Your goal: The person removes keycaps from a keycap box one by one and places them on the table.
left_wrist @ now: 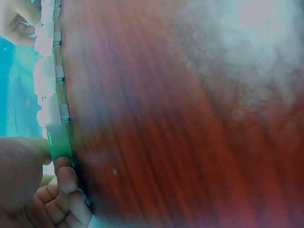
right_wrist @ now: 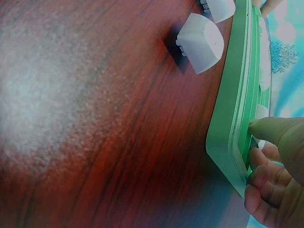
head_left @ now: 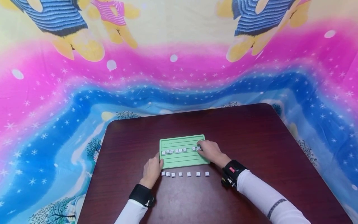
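1. On the wood-grained surface (head_left: 126, 146), a ridged green tray (head_left: 181, 161); left grip (head_left: 152, 169) clamping its eight-o'clock edge.
2. At three o'clock, right grip (head_left: 211, 151) pinching a white key (head_left: 199, 148).
3. Beyond six o'clock, blocky loose keys (head_left: 180, 174) in a row.

Your head view looks forward and down on the bench (head_left: 126, 140) from well above; your two wrist views look low and close across its surface, both catching the green tray (right_wrist: 225, 109) edge-on.
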Demonstrator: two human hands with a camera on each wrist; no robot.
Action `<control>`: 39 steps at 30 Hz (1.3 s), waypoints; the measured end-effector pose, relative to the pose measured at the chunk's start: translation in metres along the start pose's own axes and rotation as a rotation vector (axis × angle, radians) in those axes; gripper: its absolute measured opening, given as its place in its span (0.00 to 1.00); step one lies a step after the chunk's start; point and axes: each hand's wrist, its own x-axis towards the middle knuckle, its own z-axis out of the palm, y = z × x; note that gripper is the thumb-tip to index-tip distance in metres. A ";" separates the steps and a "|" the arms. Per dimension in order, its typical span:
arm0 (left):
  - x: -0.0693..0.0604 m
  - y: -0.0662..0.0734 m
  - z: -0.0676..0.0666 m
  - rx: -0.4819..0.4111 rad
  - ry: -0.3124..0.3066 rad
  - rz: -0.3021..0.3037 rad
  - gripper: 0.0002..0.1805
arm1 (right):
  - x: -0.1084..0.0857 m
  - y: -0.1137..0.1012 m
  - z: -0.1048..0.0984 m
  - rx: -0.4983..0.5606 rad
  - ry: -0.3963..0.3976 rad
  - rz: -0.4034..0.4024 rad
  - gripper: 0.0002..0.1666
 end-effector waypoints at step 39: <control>0.000 0.001 -0.001 -0.011 0.008 0.001 0.20 | -0.001 0.000 -0.004 0.002 -0.019 -0.025 0.15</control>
